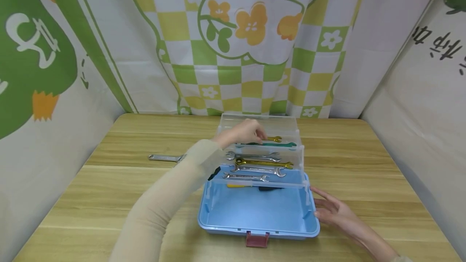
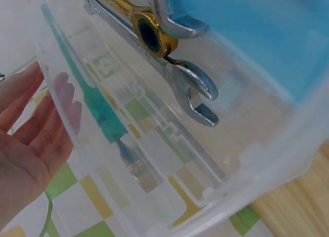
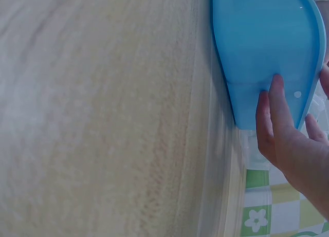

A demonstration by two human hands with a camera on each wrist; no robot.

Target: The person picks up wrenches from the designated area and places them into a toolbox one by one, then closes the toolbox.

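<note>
In the head view my left hand [image 1: 247,132] reaches over the upper clear tray [image 1: 297,132], fingers pointing down beside a gold wrench [image 1: 274,138] and a green tool [image 1: 280,144]. In the left wrist view its fingers [image 2: 38,131] are extended behind the clear wall, with no tool among them. My right hand [image 1: 336,213] touches the right side of the blue toolbox [image 1: 258,209]. Two extended fingers [image 3: 277,103] lie along its outer wall, other fingertips by the rim. The lower tray [image 1: 302,161] holds silver wrenches [image 1: 255,170] and a gold ratchet wrench [image 1: 263,163].
A silver adjustable wrench [image 1: 164,157] lies on the wooden table [image 1: 127,189], left of the box, partly hidden by my left sleeve. Yellow [image 1: 238,186] and black [image 1: 269,189] handles show under the trays. A reddish latch [image 1: 257,239] hangs at the front. Patterned curtain [image 1: 251,72] stands behind.
</note>
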